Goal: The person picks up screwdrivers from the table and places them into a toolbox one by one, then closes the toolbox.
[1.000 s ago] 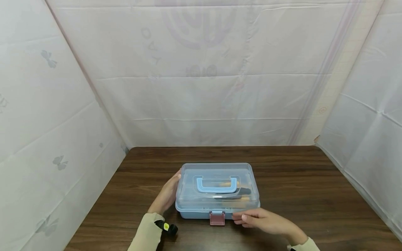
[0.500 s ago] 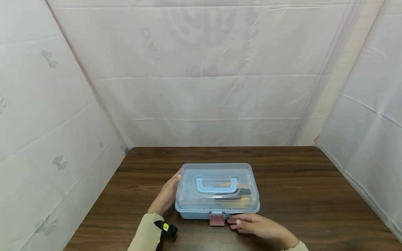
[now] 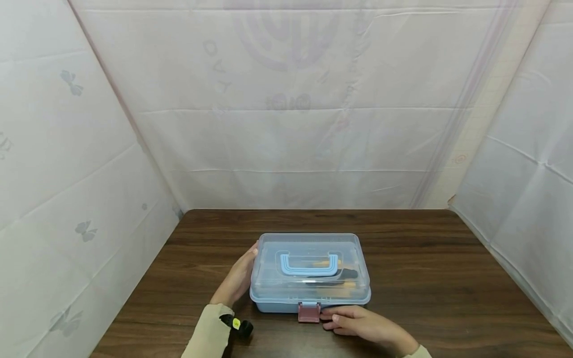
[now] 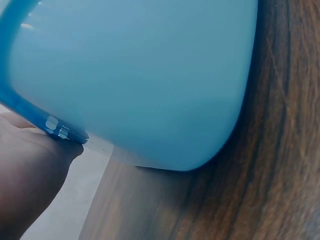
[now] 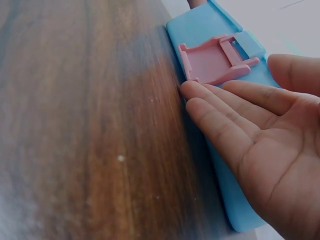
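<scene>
A plastic storage case (image 3: 309, 293) with a light-blue base and a clear lid (image 3: 286, 288) stands on the wooden table. Its lid is down, and the blue carry handle (image 3: 309, 271) lies flat on top. A pink latch (image 3: 309, 313) hangs at the front middle, its frame facing me in the right wrist view. My left hand (image 3: 239, 276) rests along the case's left side, touching near the lid rim (image 4: 50, 122); its far fingers are hidden. My right hand (image 3: 358, 323) has its fingers extended against the front, fingertips (image 5: 192, 89) right at the latch's edge.
Orange and black items (image 3: 346, 278) show blurred through the clear lid. Dark wood table (image 3: 425, 258) surrounds the case. White sheeting (image 3: 268, 149) with faint prints rises behind and on both sides. A black strap (image 3: 239, 325) circles the left wrist.
My right hand has slid left along the front of the case, from right of the latch up to its edge. The left hand and the case have stayed in place.
</scene>
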Available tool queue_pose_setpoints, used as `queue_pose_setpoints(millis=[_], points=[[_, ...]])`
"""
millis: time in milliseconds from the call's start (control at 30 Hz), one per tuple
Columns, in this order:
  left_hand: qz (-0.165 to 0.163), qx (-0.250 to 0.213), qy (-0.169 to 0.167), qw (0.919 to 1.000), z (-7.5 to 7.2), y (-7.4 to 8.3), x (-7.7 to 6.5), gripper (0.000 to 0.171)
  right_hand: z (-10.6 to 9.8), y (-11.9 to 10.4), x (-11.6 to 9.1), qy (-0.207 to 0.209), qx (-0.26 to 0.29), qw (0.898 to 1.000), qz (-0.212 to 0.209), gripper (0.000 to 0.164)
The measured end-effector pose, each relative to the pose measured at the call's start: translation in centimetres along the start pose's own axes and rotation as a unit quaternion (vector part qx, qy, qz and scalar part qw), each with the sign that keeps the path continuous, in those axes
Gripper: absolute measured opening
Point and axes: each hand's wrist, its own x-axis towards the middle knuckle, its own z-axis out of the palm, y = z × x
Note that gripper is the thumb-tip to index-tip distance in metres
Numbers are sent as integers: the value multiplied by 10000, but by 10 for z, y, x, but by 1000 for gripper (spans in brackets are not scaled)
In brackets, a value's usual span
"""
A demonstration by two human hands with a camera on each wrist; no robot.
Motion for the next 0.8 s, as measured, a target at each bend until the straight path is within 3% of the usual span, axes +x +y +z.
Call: queue_pose_setpoints(millis=[800], points=[[-9,23,12,10000,1,0,0,74,4,2,5,291,246,9991,187,52]])
